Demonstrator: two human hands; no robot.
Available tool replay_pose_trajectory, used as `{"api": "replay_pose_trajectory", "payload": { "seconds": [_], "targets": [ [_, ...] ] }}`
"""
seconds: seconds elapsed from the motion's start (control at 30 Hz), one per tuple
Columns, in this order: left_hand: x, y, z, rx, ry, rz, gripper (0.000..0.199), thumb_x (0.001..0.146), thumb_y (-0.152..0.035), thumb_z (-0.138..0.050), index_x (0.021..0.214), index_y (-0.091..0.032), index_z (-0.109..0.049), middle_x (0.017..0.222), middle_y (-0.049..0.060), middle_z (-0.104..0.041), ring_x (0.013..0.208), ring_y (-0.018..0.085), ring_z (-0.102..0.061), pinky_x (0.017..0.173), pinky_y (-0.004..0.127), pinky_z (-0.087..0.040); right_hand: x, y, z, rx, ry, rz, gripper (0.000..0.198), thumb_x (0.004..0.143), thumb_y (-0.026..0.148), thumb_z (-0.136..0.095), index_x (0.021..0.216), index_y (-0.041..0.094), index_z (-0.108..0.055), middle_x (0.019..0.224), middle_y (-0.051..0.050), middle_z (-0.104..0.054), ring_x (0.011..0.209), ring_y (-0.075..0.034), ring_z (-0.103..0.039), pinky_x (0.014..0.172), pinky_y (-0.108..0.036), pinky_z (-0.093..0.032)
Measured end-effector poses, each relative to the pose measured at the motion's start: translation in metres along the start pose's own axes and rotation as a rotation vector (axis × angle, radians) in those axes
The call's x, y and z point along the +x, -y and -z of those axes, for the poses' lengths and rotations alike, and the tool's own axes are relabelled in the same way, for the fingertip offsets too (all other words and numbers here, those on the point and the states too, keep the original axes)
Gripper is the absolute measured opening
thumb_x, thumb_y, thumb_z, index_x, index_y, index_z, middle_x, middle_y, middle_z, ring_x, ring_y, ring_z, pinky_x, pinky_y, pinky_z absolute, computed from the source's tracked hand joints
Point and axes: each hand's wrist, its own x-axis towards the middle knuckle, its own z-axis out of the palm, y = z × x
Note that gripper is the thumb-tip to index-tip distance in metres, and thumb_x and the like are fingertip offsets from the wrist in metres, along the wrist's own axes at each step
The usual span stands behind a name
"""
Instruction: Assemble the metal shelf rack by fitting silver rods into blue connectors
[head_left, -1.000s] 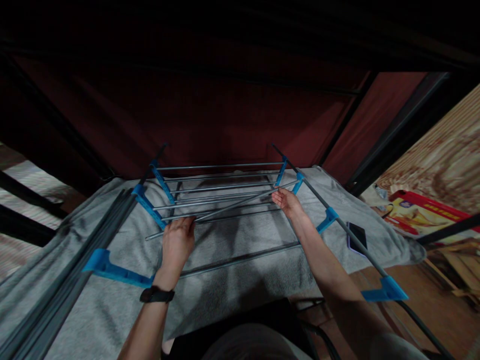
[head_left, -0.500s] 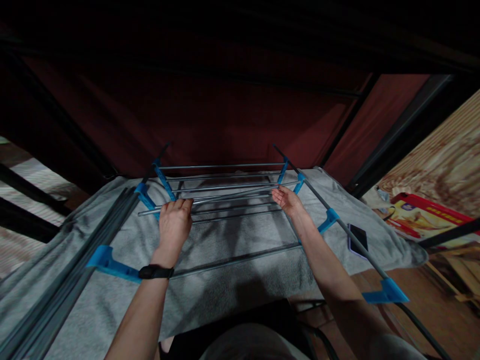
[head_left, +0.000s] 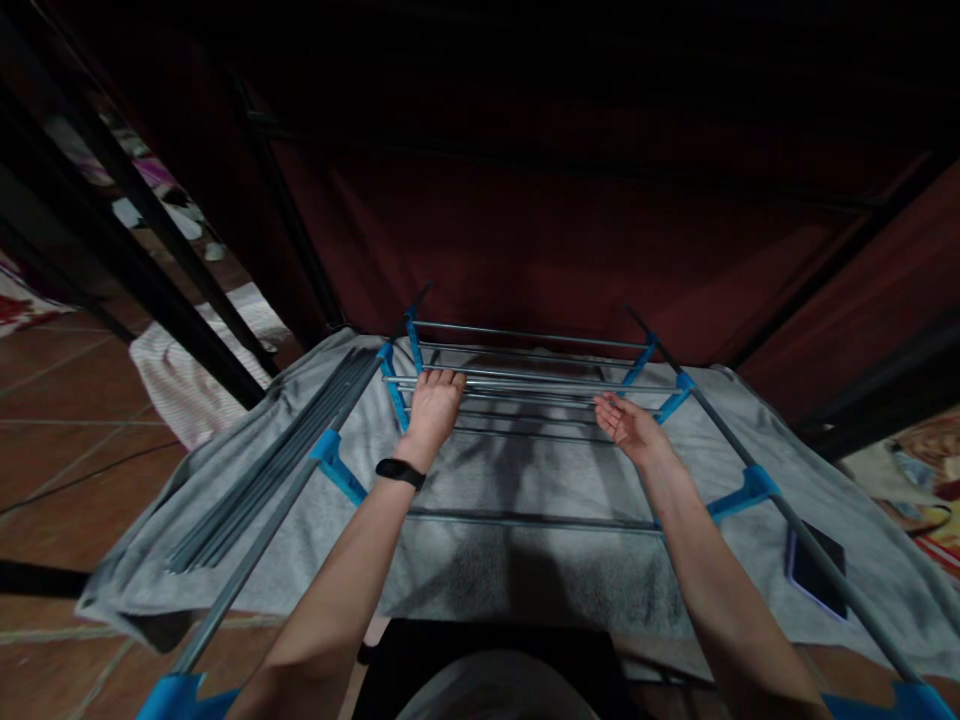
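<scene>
Where the head view looks down, a grey cloth (head_left: 465, 565), soft and wrinkled, covers the low surface across the lower half of the frame, its left corner hanging over the tiled floor (head_left: 75, 390). On it stands a rack (head_left: 336, 465) of metal tubes and blue brackets, mid-frame, its two side poles running from the lower corners up toward the centre. The left hand (head_left: 436, 408), a dark band (head_left: 400, 472) on its wrist, curls its fingers over a thin rod (head_left: 536, 397) left of centre. The rod lies across the middle of the frame, among the rack's crossbars. Right of centre, the right hand (head_left: 630, 428) turns its palm up, fingers together and slightly bent, by the rod's other end; whether they pinch it I cannot tell. A bundle of loose rods (head_left: 277, 460) lies on the cloth at left, and a phone (head_left: 810, 580) at lower right, partly behind a side pole. Dark red fabric (head_left: 562, 260) fills the upper centre. Black bars (head_left: 127, 245) slant through the upper left, a pale ribbed cloth (head_left: 172, 380) below them, and a thin cable (head_left: 90, 477) crosses the tiles at the left edge. The top of the frame is too dark to read.
</scene>
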Motion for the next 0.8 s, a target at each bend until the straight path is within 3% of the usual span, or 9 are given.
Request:
{"api": "replay_pose_trajectory", "payload": {
  "seconds": [0.4,0.8],
  "targets": [
    [0.015,0.005,0.003,0.045,0.010,-0.052,0.034,0.092,-0.004,-0.042,0.114,-0.013,-0.067,0.106,0.016,-0.068,0.106,0.030,-0.060,0.097,0.043,-0.042,0.000,0.004,-0.003,-0.017,-0.019,-0.010,0.018,0.093,0.012,-0.055,0.096,0.021,-0.070,0.091,-0.005,-0.079,0.076,-0.012,-0.073,0.068,-0.021,-0.062],
    [0.023,0.007,0.004,0.022,0.020,-0.057,0.035,0.087,-0.002,-0.047,0.112,-0.015,-0.068,0.107,0.016,-0.068,0.106,0.030,-0.061,0.097,0.044,-0.043,-0.003,-0.002,0.009,-0.007,-0.036,-0.046,0.023,0.091,0.007,-0.052,0.094,0.021,-0.071,0.089,-0.004,-0.079,0.073,-0.011,-0.074,0.068,-0.020,-0.063]
  ]
}}
